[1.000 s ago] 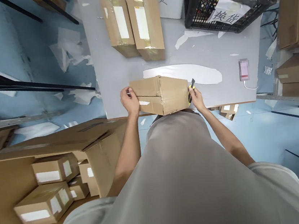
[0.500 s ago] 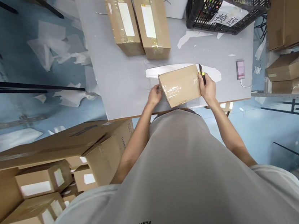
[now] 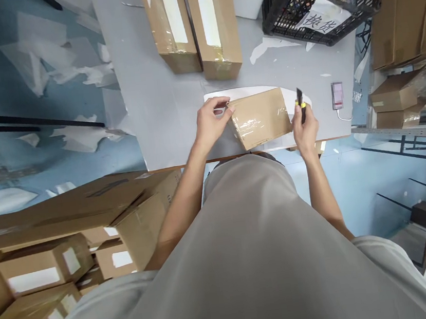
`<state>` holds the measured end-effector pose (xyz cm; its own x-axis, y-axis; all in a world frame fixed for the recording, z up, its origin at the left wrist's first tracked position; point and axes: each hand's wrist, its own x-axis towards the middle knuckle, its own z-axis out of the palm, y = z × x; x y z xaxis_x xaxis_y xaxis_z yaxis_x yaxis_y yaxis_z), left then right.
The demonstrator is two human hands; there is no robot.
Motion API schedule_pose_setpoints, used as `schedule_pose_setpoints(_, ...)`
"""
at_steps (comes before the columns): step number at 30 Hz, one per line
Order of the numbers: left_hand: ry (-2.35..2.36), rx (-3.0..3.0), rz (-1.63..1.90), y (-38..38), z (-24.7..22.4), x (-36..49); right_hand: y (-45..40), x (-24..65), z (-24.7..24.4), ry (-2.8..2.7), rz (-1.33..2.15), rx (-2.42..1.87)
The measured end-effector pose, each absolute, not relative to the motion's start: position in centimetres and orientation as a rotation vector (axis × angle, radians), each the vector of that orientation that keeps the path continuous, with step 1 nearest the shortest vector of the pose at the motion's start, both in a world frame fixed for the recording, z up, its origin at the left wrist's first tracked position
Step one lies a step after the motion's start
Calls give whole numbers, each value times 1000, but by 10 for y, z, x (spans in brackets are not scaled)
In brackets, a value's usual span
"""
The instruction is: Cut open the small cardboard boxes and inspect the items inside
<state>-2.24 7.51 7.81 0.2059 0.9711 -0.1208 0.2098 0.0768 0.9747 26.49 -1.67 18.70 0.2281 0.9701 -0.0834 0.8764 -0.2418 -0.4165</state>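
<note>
A taped cardboard box (image 3: 260, 117) lies slightly tilted on the grey table (image 3: 169, 118), close to its front edge. Beside the box's left end is my left hand (image 3: 210, 121), fingers apart, with the thumb touching the upper left corner. My right hand (image 3: 305, 130) is closed around a black and yellow utility knife (image 3: 302, 106), its blade end pointing away from me. That hand sits just off the right end of the box. Under the box's far side lies a white sheet of paper (image 3: 215, 97), partly covered.
Two taped boxes, a left one (image 3: 180, 62) and a right one (image 3: 226, 49), stand farther back. A black plastic crate (image 3: 273, 17) holds books at back right. A phone (image 3: 337, 95) with a cable lies at right. A large carton (image 3: 144, 230) with labelled boxes stands at lower left.
My right hand has left the box and moved right with the utility knife. My left hand has shifted up to the upper left corner, its fingers spread wider.
</note>
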Motion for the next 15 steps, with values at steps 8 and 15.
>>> schedule_pose_setpoints(8, 1224, 1443, 804, 85, 81, -27, -42, 173, 202, -1919, 1003, -2055)
schedule_pose_setpoints(15, 1189, 1421, 786, 89, 81, -28, -28, 142, 216, -1946, 1080, -2170)
